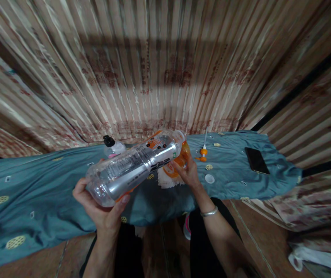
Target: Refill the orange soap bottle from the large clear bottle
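Note:
A large clear plastic bottle (130, 170) with a silver and orange label is tilted across the middle, its neck up and to the right. Around its base my left hand (101, 204) is closed, thumb on the near side. My right hand (189, 173) is closed around an orange bottle (171, 170), partly hidden behind the clear bottle's neck. The two bottle mouths are close together; whether they touch I cannot tell. Under the orange bottle is a white cloth or tissue (167, 183). To its right lie an orange pump top (203, 152) and a white round cap (209, 178).
A teal patterned cloth (52, 193) covers the narrow table. A black phone (256, 160) lies at the right. Behind the clear bottle stands a clear bottle with a black top (109, 141). Striped curtains (165, 69) hang along the back and sides.

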The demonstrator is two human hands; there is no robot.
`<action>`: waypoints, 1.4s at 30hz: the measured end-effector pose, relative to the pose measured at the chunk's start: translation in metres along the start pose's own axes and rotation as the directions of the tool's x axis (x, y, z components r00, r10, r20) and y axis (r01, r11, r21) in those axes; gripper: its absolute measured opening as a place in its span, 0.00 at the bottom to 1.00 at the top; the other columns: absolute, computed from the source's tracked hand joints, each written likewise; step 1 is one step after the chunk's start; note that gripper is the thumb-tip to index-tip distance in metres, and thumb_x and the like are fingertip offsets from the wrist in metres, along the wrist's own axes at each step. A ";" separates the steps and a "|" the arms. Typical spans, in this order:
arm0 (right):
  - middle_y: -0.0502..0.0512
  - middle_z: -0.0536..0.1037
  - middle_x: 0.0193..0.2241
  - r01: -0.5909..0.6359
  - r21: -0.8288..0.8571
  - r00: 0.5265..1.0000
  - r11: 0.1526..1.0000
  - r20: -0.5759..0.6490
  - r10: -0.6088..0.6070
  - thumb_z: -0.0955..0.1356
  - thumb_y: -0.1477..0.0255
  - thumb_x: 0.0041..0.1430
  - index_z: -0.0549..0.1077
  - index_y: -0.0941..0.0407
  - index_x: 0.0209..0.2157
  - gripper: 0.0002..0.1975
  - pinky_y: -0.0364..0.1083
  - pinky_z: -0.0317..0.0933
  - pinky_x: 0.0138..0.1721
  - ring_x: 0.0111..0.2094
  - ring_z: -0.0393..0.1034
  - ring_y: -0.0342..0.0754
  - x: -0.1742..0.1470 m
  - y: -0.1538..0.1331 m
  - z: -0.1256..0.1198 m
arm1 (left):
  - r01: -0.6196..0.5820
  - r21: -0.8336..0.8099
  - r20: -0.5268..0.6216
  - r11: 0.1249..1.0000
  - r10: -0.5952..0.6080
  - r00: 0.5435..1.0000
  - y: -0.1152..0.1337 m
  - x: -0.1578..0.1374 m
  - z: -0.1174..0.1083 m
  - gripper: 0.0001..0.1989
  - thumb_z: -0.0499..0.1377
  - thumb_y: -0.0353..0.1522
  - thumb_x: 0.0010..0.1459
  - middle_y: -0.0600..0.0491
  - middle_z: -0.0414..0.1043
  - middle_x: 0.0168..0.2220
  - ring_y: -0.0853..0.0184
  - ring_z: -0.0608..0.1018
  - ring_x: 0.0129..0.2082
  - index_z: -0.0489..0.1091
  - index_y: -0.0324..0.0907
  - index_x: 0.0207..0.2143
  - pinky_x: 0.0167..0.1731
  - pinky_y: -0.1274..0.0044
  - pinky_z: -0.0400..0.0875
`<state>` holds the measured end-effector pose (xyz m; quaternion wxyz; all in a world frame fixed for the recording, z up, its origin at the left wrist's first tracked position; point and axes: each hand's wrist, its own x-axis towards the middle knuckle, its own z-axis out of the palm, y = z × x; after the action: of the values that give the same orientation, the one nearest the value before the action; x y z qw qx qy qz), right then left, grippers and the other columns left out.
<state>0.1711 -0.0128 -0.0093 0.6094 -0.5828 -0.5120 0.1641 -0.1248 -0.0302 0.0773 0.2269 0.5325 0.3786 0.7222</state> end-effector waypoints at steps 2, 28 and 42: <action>0.71 0.94 0.58 0.003 -0.004 1.000 1.000 0.001 -0.003 0.83 0.42 0.67 0.82 0.55 0.69 0.42 0.68 0.87 0.66 0.62 0.91 0.72 0.000 0.000 0.000 | -0.010 -0.016 0.006 1.000 0.010 1.000 0.002 -0.001 0.001 0.49 0.86 0.62 0.48 0.44 0.78 0.59 0.38 0.85 0.67 0.67 0.53 0.59 0.79 0.41 0.69; 0.68 0.93 0.57 0.010 -0.004 1.000 1.000 0.024 -0.010 0.83 0.43 0.68 0.82 0.52 0.69 0.40 0.68 0.86 0.67 0.62 0.91 0.71 0.001 -0.002 -0.002 | 0.009 0.009 -0.028 1.000 -0.008 1.000 -0.004 -0.002 -0.002 0.49 0.86 0.62 0.45 0.43 0.75 0.61 0.35 0.80 0.72 0.68 0.53 0.58 0.76 0.43 0.74; 0.69 0.94 0.58 -0.016 0.019 1.000 1.000 -0.010 0.016 0.83 0.42 0.65 0.82 0.54 0.69 0.42 0.66 0.88 0.64 0.59 0.92 0.70 0.000 -0.001 0.001 | 0.028 0.042 -0.026 0.999 -0.027 0.999 -0.010 -0.004 -0.008 0.49 0.86 0.60 0.45 0.44 0.73 0.60 0.38 0.80 0.70 0.69 0.52 0.59 0.72 0.48 0.76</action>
<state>0.1694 -0.0128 -0.0085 0.6161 -0.5818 -0.5027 0.1710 -0.1321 -0.0295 0.0659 0.2208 0.5228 0.4039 0.7175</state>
